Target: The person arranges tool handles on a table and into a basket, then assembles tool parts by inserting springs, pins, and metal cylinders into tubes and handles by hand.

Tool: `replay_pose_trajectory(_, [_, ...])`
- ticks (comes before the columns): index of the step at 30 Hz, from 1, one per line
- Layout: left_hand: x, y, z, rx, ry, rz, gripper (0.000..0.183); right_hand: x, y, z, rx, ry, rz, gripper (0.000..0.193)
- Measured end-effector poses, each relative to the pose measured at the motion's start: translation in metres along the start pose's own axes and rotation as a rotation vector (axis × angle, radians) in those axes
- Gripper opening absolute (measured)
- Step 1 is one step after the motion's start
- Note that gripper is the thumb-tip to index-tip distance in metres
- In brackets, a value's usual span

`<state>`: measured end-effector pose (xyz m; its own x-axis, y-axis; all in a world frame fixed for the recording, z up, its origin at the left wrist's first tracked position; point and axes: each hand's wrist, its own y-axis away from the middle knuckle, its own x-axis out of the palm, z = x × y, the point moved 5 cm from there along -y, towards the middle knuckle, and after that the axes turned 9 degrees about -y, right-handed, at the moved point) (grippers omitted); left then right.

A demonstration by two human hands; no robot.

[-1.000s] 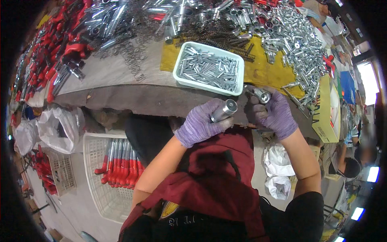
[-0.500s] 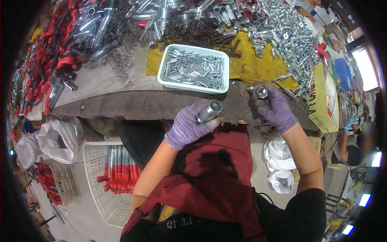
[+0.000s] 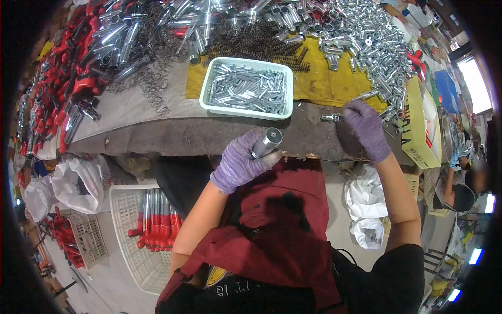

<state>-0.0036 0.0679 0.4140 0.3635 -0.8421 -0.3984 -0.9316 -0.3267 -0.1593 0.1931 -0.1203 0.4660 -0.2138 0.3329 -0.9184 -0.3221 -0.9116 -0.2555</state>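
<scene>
My left hand [image 3: 238,162], in a purple glove, is closed around a silver metal cylinder [image 3: 267,143]. The cylinder stands tilted, its round end with a small centre hole facing up. My right hand [image 3: 366,128], gloved alike, is over the bench's right front part with its fingers curled. Its fingertips are turned away, so what they hold, if anything, is hidden. Right beside its knuckles, on the left, is a small silver fitting [image 3: 331,118]. A pale green tray [image 3: 246,112] full of short metal pins stands on the bench, beyond my left hand.
Dark coil springs [image 3: 251,44] lie behind the tray, partly on a yellow cloth [image 3: 334,86]. Small metal fittings [image 3: 376,47] are heaped at the far right beside a yellow box [image 3: 418,125]. Red-handled parts [image 3: 57,78] pile up on the left. Below, a white basket [image 3: 125,225] holds red-handled tubes.
My right hand has shifted right and turned over; the ring-ended metal part seen in it before is out of sight. My left hand keeps the cylinder, nearly in place.
</scene>
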Motion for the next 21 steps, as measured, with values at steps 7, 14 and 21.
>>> replay_pose_trajectory(7, [-0.001,-0.001,0.0,0.042,-0.015,0.006,0.04,0.02,-0.034,0.033,0.266,0.321,0.379,0.032])
replay_pose_trajectory(14, [0.003,-0.001,0.006,0.018,0.029,0.047,0.04,-0.017,-0.052,0.091,0.308,-0.729,0.011,0.028])
replay_pose_trajectory(21, [0.008,-0.003,0.002,0.007,0.103,0.131,0.03,0.0,-0.057,0.12,0.228,-0.671,0.052,0.028])
